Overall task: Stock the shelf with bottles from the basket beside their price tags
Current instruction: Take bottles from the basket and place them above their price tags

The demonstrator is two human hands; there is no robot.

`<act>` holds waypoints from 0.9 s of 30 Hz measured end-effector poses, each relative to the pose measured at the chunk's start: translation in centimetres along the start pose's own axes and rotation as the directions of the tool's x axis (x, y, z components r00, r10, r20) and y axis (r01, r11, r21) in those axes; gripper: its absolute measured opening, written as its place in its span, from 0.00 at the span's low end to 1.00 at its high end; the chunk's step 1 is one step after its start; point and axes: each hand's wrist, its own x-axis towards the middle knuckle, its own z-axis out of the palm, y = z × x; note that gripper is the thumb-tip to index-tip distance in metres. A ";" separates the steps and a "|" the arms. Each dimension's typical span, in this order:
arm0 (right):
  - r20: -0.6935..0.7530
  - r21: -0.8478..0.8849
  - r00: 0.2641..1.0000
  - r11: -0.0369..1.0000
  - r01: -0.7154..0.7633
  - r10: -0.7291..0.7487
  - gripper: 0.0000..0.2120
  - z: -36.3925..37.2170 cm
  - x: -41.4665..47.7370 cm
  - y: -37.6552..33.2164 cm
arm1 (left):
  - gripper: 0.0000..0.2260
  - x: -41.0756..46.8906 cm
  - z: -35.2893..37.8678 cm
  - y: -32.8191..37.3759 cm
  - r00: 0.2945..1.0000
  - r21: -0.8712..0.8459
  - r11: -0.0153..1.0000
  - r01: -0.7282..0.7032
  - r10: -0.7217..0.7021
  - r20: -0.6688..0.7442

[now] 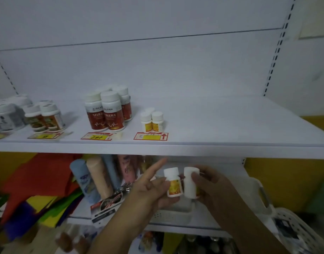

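My left hand holds a small white bottle with a yellow-orange label, index finger stretched upward. Touching it on the right, a second small white bottle sits in my right hand. Both hands are below the front edge of the white shelf. On the shelf, several matching small yellow-label bottles stand behind a red-and-yellow price tag. The white perforated basket is at the lower right, partly cut off by the frame.
Further left on the shelf stand red-label bottles with a tag, brown-label bottles and grey-label jars. The lower shelf holds rolled tubes, a white tray and coloured bags.
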 end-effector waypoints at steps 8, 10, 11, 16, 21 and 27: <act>0.033 -0.023 0.989 0.989 0.144 -0.143 0.21 1.2 -0.6 -4.9 | 0.14 -0.7 1.8 3.2 0.983 0.036 0.992 -0.120 0.124 -0.136; 0.022 -0.047 0.979 0.978 0.203 -0.202 0.21 1.2 0.2 -6.5 | 0.12 0.2 1.8 5.0 0.962 0.119 0.975 -0.190 0.209 -0.174; 0.027 -0.059 0.973 0.971 0.231 -0.229 0.20 1.2 0.7 -7.3 | 0.11 0.7 1.8 6.0 0.950 0.158 0.960 -0.230 0.257 -0.176; 0.062 -0.137 0.959 0.949 0.284 -0.278 0.22 2.5 3.8 -9.8 | 0.09 3.6 2.5 8.9 0.939 0.273 0.913 -0.304 0.335 -0.073; 0.022 -0.277 0.939 0.900 0.336 -0.344 0.11 3.6 8.9 -11.6 | 0.15 7.0 2.0 13.2 0.885 0.569 0.725 -0.389 0.466 0.012; -0.017 -0.422 0.919 0.836 0.350 -0.393 0.11 5.8 15.7 -12.0 | 0.09 13.3 1.4 18.7 0.809 0.813 0.468 -0.347 0.587 0.007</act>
